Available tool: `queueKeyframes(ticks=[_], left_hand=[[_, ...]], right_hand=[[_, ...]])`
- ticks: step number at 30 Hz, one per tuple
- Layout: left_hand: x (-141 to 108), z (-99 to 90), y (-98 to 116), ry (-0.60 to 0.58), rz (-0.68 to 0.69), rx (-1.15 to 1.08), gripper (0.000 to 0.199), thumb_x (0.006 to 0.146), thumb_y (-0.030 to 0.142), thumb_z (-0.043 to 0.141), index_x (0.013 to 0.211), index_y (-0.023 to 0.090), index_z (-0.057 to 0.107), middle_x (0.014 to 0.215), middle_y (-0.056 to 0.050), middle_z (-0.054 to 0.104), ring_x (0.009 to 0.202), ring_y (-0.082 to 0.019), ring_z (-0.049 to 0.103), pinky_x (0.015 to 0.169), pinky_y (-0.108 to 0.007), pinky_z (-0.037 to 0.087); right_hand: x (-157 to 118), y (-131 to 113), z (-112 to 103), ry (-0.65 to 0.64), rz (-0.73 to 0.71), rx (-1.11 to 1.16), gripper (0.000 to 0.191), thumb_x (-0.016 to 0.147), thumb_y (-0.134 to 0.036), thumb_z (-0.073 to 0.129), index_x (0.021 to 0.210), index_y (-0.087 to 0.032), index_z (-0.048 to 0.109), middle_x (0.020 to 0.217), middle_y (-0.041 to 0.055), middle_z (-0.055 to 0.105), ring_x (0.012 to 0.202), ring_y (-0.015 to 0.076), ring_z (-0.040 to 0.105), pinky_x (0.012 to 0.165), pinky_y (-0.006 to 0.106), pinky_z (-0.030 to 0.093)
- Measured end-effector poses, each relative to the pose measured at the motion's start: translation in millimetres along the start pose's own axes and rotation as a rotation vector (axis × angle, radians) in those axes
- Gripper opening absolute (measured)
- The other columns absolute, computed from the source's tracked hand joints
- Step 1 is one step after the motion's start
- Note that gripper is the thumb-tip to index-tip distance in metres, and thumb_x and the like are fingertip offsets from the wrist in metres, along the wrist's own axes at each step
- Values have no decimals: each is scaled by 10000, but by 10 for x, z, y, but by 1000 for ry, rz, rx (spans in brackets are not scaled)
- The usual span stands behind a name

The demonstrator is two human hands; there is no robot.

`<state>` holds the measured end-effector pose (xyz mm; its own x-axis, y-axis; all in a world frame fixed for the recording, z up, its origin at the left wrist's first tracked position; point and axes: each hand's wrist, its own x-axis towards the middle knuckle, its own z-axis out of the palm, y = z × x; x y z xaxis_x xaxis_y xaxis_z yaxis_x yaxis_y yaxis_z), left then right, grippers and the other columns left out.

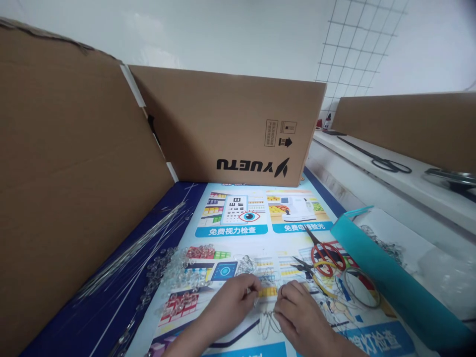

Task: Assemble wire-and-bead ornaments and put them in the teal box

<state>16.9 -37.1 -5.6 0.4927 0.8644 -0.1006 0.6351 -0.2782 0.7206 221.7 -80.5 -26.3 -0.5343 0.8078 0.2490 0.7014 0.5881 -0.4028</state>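
Near the bottom centre, my left hand [234,301] has its fingers pinched together, over thin looped wire. Just to its right my right hand [298,311] is also closed, with a dark ring on one finger. A small gap separates the two hands. What sits between the fingertips is too fine to make out. Thin wire loops [268,325] lie below and between the hands, and more wire [246,264] lies just beyond the left one. Many clear beads [182,267] are spread left of the hands on the printed sheet.
Red-handled scissors [327,255], yellow-handled pliers [323,285] and a wire coil [361,287] lie right. A teal box [394,277] holds wire pieces. Long wires [130,248] lie left. Cardboard panels [223,124] stand behind and left; black scissors [383,161] rest on a white ledge.
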Motion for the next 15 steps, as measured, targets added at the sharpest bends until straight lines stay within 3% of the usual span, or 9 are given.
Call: queueKeyframes(ticks=[3, 6, 9, 12, 15], left_hand=[[-48, -65, -73, -48, -32, -138, 238, 798, 124, 360, 843, 186, 586, 735, 27, 595, 482, -75, 510, 432, -158, 384], [-84, -109, -108, -77, -60, -243, 236, 804, 146, 351, 854, 168, 581, 724, 29, 568, 423, -58, 452, 367, -145, 344], [-108, -176, -88, -22, -66, -232, 237, 796, 142, 366, 844, 178, 595, 712, 32, 575, 471, -74, 473, 423, -158, 369], [-129, -219, -33, 76, -20, -70, 206, 766, 121, 430, 786, 201, 619, 713, 32, 615, 621, -113, 546, 564, -188, 396], [-133, -167, 38, 86, 8, 55, 186, 753, 112, 476, 784, 219, 624, 752, 27, 650, 734, -139, 586, 647, -205, 404]], right_hand=[[1, -3, 0, -4, -8, -5, 106, 864, -148, 486, 780, -188, 537, 856, 34, 506, 849, 196, 436, 737, 340, 355], [6, -9, -4, 4, -1, -17, 116, 854, -138, 493, 754, -186, 528, 853, 32, 501, 845, 194, 438, 722, 334, 352], [9, -9, -2, 15, -6, -22, 130, 832, -109, 492, 731, -183, 523, 848, 32, 497, 844, 193, 437, 714, 330, 348], [10, -3, 6, 31, -15, -35, 141, 820, -97, 486, 716, -183, 524, 826, 29, 491, 827, 189, 432, 700, 326, 341], [14, -1, 11, 46, -26, -58, 148, 820, -104, 479, 699, -178, 519, 809, 31, 490, 810, 187, 431, 688, 323, 333]])
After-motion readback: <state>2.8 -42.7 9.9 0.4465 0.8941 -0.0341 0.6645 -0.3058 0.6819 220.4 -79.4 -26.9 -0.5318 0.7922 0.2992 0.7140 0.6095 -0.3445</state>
